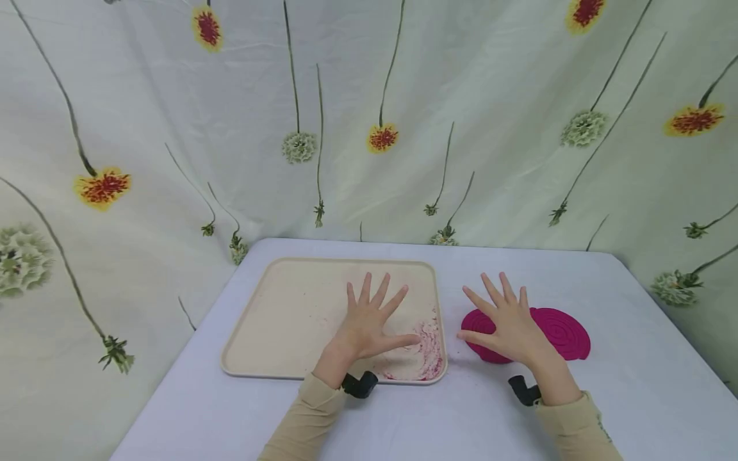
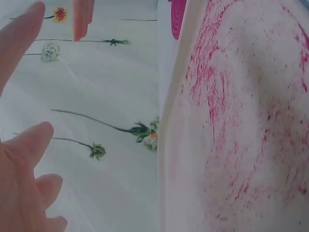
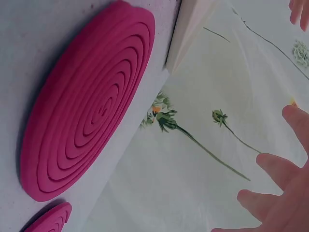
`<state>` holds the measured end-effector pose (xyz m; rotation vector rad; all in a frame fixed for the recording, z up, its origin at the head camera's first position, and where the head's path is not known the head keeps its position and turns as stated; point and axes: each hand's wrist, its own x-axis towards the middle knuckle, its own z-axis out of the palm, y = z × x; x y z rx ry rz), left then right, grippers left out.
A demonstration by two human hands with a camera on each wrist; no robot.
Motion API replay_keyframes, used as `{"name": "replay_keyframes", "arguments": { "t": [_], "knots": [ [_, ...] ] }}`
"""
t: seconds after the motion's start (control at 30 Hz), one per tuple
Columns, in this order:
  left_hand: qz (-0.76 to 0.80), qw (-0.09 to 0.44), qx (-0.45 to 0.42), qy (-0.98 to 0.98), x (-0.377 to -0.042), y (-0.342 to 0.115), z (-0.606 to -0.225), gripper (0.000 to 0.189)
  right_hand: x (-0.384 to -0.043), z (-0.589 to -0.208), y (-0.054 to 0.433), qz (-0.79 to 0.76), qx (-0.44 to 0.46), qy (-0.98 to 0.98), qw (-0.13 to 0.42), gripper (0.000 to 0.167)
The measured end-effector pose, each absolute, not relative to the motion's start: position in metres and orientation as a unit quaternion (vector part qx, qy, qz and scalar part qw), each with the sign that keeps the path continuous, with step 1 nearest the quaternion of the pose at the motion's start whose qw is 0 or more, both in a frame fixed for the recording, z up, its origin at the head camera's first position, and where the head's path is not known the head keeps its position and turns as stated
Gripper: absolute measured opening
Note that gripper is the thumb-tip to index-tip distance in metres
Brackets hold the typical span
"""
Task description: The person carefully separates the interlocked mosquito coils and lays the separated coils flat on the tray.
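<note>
My left hand (image 1: 369, 330) is held up over the right half of a beige tray (image 1: 282, 314), fingers spread wide and nothing in them. Pink smears (image 1: 429, 349) mark the tray's right end; the left wrist view shows them as streaks and specks. Farther right, my right hand (image 1: 510, 330) is spread the same way and partly covers one magenta spiral coil (image 1: 475, 322). A second spiral coil (image 1: 562, 333) lies right beside the first. From the right wrist, the nearer coil (image 3: 91, 108) appears as a flat, tightly wound disc that looks like modelling clay.
Everything lies on a table with a white cloth (image 1: 646, 358). Behind it hangs a pale curtain (image 1: 501, 83) printed with flowers. A small black wrist camera (image 1: 360, 385) sits at the left wrist, and another black camera (image 1: 524, 390) at the right wrist.
</note>
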<state>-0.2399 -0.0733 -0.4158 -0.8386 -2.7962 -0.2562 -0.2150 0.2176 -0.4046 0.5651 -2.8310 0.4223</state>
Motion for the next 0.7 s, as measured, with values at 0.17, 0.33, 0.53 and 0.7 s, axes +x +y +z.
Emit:
{"name": "replay_keyframes", "arguments": {
  "t": [0.17, 0.33, 0.53, 0.7],
  "knots": [
    [-0.210, 0.026, -0.302, -0.929, -0.243, -0.065, -0.418, 0.085, -0.218, -0.402, 0.231, 0.198, 0.173, -0.962, 0.072, 0.085],
    [-0.316, -0.002, -0.307, -0.898, -0.252, -0.052, -0.425, 0.083, -0.219, -0.400, 0.246, 0.248, 0.145, -0.957, 0.040, 0.082],
    [-0.464, -0.009, -0.307, -0.831, -0.258, -0.024, -0.424, 0.074, -0.220, -0.401, 0.271, 0.315, 0.115, -0.942, 0.018, 0.074],
    [-0.591, -0.026, -0.286, -0.754, -0.258, 0.005, -0.423, 0.059, -0.218, -0.403, 0.294, 0.338, 0.081, -0.938, 0.013, 0.067]
  ]
}}
